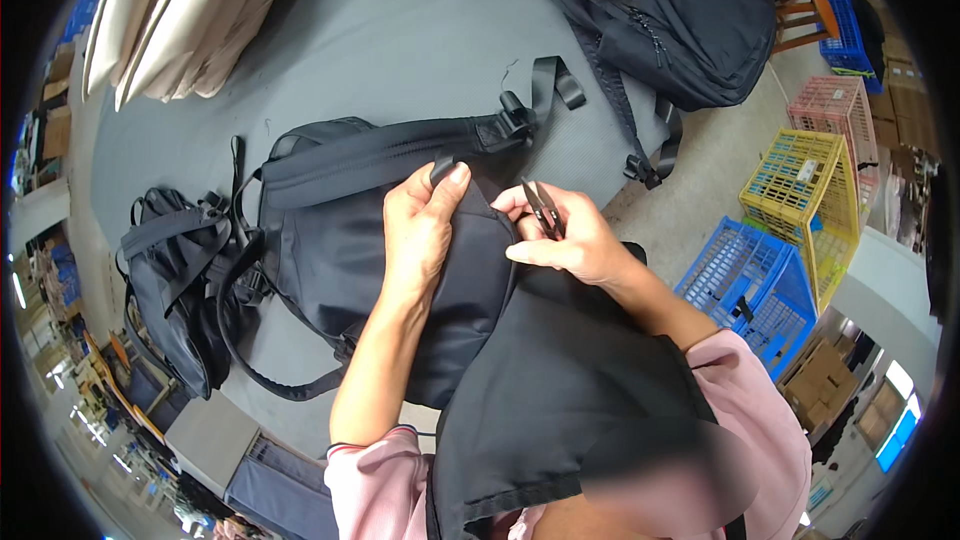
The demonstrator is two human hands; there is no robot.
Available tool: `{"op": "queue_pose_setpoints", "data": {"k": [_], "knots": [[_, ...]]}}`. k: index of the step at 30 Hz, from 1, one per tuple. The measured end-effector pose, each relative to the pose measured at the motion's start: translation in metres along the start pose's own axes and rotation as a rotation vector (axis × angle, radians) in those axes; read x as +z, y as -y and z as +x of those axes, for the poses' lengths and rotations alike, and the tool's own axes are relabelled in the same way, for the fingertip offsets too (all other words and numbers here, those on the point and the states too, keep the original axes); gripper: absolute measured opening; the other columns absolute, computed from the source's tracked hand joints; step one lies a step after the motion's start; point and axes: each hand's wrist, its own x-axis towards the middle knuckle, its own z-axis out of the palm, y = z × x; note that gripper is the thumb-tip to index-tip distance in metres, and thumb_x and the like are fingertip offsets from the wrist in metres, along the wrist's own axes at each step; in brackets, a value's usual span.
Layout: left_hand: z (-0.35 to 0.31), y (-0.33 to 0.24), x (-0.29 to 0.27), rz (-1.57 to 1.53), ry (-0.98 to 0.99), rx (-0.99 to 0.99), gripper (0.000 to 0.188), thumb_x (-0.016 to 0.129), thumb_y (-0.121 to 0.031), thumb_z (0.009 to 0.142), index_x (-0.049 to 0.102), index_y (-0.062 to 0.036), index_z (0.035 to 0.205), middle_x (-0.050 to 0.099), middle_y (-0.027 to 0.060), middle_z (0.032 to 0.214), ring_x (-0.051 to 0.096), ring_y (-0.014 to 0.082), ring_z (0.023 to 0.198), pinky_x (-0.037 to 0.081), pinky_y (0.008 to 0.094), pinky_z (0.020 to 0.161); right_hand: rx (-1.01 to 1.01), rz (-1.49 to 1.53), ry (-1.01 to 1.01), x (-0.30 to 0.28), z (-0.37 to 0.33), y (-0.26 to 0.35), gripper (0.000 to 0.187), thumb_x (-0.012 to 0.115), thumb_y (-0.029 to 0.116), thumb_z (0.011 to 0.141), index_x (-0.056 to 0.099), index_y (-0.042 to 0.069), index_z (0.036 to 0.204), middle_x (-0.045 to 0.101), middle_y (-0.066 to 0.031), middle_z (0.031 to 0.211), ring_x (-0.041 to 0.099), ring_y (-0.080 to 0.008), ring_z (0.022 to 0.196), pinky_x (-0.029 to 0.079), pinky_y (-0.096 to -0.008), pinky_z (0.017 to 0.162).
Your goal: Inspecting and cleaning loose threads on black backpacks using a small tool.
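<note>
A black backpack (330, 240) lies on the grey table in front of me, its shoulder strap (370, 168) running across the upper side to a buckle (515, 118) and a loose webbing end (560, 80). My left hand (415, 225) pinches a fold of the backpack's black material between thumb and fingers. Close to its right, my right hand (575, 235) grips small dark thread snips (543, 208) with the blades pointing up and away. The fingertips of that hand are at the backpack's edge; whether they also hold fabric or a thread is too small to tell.
On the table (420, 30), a smaller black backpack (175, 285) sits left, beige fabric pieces (190, 15) far left, and another black backpack (690, 45) far right. Blue (750, 285), yellow (800, 185) and pink crates (835, 105) stand at right. A black apron (560, 370) covers my front.
</note>
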Motion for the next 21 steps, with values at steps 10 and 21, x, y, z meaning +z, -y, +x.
{"op": "queue_pose_setpoints", "data": {"k": [10,21], "knots": [[-0.012,0.002,-0.007,-0.001,-0.101,0.07,0.016,0.063,-0.017,0.089,0.061,-0.0051,0.079,0.049,-0.0102,0.069,0.037,-0.0002,0.062,0.03,0.0168,0.056,-0.355,-0.866,-0.187,0.0,-0.019,0.038,0.026,0.066,0.009,0.077,0.058,0.006,0.101,0.06,-0.0059,0.087,0.061,-0.019,0.071,0.047,-0.0282,0.064],[-0.011,0.004,-0.002,0.043,-0.115,0.108,0.019,0.063,-0.019,0.089,0.063,-0.0025,0.079,0.053,-0.0084,0.07,0.042,0.0012,0.064,0.035,0.0179,0.059,-0.629,-1.204,0.089,-0.005,0.003,0.057,0.022,0.066,0.005,0.072,0.065,0.004,0.094,0.059,-0.0092,0.077,0.057,-0.0239,0.063,0.048,-0.0325,0.064]]}}
